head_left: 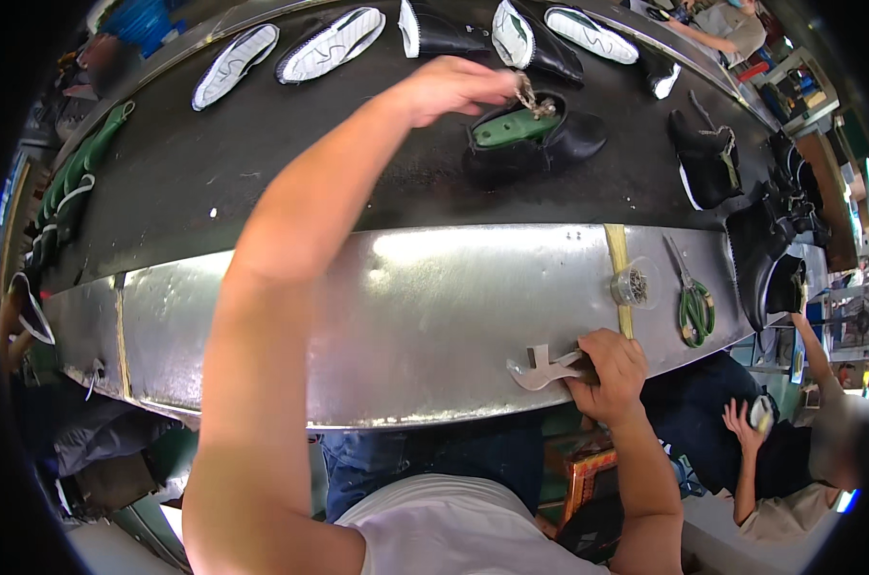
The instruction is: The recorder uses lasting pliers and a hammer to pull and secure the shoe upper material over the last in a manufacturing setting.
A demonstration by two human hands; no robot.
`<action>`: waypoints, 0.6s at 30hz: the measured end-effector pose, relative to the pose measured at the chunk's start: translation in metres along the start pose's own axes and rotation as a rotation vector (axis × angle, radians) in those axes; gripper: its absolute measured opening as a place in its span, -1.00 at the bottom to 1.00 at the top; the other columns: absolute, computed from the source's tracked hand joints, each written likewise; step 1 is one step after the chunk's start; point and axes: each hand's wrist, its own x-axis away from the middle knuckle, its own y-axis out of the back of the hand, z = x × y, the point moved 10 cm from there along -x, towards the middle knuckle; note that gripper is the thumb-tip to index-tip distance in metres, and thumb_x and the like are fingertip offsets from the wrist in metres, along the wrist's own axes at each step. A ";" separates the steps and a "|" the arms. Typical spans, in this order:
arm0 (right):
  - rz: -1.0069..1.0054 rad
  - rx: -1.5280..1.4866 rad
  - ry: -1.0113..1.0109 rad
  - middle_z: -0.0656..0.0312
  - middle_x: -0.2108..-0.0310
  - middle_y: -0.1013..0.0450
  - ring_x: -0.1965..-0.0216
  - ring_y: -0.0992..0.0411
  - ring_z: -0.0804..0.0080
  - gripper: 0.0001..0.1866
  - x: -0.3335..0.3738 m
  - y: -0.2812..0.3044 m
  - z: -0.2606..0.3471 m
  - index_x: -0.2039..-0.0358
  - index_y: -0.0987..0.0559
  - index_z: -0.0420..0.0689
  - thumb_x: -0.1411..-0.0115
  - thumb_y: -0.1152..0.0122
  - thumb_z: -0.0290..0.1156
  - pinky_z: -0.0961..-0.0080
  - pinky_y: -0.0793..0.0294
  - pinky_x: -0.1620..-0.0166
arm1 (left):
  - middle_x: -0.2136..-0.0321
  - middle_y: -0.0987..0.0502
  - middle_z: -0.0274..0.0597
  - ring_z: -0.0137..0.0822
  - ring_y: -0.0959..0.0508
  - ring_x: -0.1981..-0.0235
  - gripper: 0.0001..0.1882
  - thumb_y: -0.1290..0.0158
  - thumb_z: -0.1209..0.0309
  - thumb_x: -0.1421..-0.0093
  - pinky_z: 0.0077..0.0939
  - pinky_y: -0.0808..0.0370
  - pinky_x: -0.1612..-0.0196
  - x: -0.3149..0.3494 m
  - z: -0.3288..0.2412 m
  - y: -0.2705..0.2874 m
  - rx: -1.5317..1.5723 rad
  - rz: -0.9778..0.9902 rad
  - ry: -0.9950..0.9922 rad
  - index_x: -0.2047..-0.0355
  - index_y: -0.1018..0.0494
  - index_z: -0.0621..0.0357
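Stretched across to the dark belt, my left hand pinches a tan speckled shoelace at its fingertips. The lace runs to the opening of a black shoe, which lies on the belt with a green last inside it. My right hand is wrapped around the handles of metal lasting pincers near the front edge of the metal bench. Their curved jaw and square hammer block point left. Beside that hand stands a small clear cup of tacks. Green-handled scissors lie farther right.
White-soled shoes line the belt's far side. Black boots stand at the right end of the metal bench. Green lasts sit at the far left. Co-workers are at the right, one with a raised hand near the bench.
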 end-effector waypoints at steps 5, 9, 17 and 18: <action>0.004 0.018 0.014 0.17 0.29 -0.54 0.25 -0.54 0.18 -0.54 -0.003 -0.002 -0.001 0.22 -0.58 -0.13 0.19 -0.40 -0.25 0.33 -0.40 0.27 | -0.22 -0.32 0.20 0.08 -0.30 -0.27 -0.22 -0.17 -0.12 -0.09 -0.23 -0.25 -0.27 0.058 -0.037 0.191 -1.241 -0.917 -0.130 -0.17 -0.39 0.15; 0.015 0.024 -0.006 0.21 0.31 -0.55 0.28 -0.55 0.21 -0.51 -0.003 -0.003 -0.004 0.22 -0.58 -0.11 0.25 -0.39 -0.26 0.35 -0.39 0.31 | -0.41 0.11 0.17 0.24 -0.08 -0.36 0.10 -0.12 -0.37 0.02 -0.16 -0.12 -0.35 0.078 -0.002 0.289 -1.509 -1.208 0.352 -0.31 -0.17 0.23; 0.003 0.001 -0.061 0.23 0.25 -0.54 0.21 -0.54 0.25 -0.44 0.000 0.003 -0.013 0.19 -0.58 -0.08 0.33 -0.43 -0.30 0.36 -0.41 0.27 | -0.05 -0.47 0.14 0.01 -0.49 -0.06 -0.04 -0.26 -0.23 0.04 -0.04 -0.53 0.04 0.067 0.065 0.270 -0.613 -0.655 0.567 -0.08 -0.40 0.44; -0.019 -0.047 -0.045 0.23 0.22 -0.54 0.18 -0.53 0.25 -0.43 0.002 0.005 -0.012 0.18 -0.58 -0.07 0.33 -0.45 -0.30 0.35 -0.42 0.24 | -0.04 -0.48 0.09 -0.02 -0.49 -0.05 -0.07 -0.27 -0.20 0.04 -0.04 -0.53 0.07 0.079 0.062 0.260 -0.564 -0.674 0.574 -0.07 -0.41 0.41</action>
